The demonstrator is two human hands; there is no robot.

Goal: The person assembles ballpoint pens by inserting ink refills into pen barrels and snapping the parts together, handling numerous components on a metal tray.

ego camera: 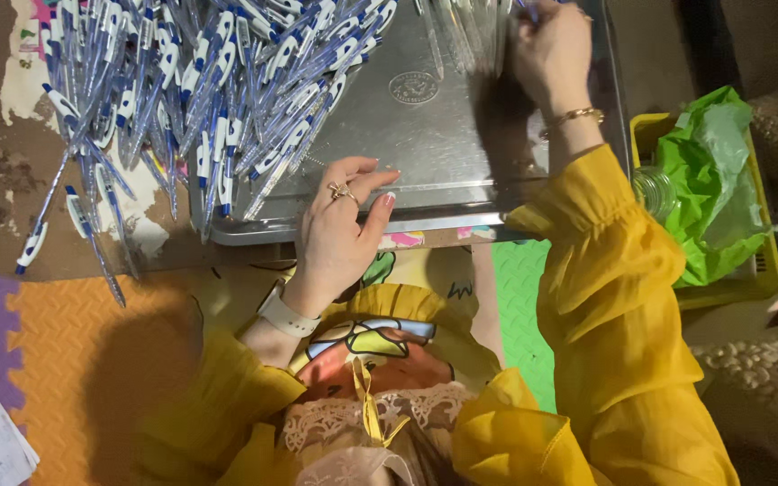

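Left hand [339, 229] rests flat on the near rim of the metal tray [425, 135], fingers loosely spread, holding nothing. Right hand [551, 49] is at the tray's far edge, fingers curled around what looks like one clear pen barrel [474, 31]; grip partly cut off by the frame top, so cannot confirm. Blue-and-white pens [218, 90] are heaped on the tray's left, spilling onto the floor mat [74, 324]. Judgement: bracing the tray helps; pick single barrels. Contents of green bag [709, 171] not discernible.
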